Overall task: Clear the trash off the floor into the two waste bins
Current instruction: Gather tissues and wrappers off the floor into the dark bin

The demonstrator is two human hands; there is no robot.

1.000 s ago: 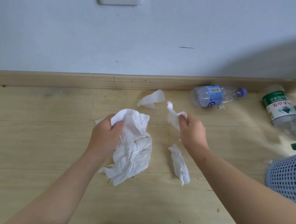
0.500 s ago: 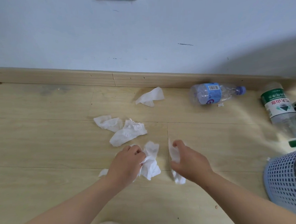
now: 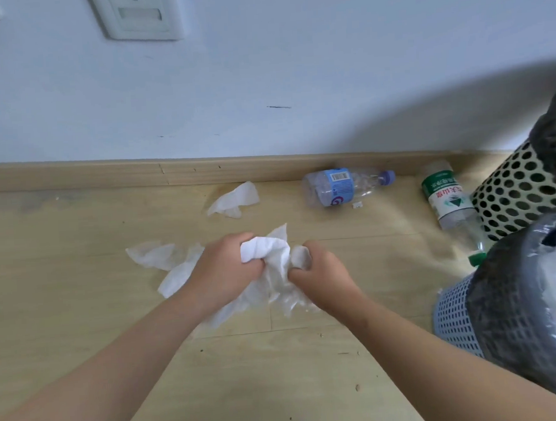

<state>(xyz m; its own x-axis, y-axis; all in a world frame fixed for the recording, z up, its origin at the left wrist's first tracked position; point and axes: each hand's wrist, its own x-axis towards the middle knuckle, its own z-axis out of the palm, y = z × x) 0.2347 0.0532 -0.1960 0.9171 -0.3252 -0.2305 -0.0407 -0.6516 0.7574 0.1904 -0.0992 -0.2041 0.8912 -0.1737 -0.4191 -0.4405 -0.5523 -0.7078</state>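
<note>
Both hands, left hand (image 3: 228, 272) and right hand (image 3: 319, 276), fingers clamped on tissue wad (image 3: 273, 259); loose tissues (image 3: 234, 201), two bottles (image 3: 343, 186) left on floor (image 3: 80, 303), bins (image 3: 517, 309) near.

We log a barcode and a round purple logo on the blue-label bottle (image 3: 334, 190), and white and red Chinese characters above a green triangle mark, too blurred to read, on the green-label bottle (image 3: 446, 196).
</note>
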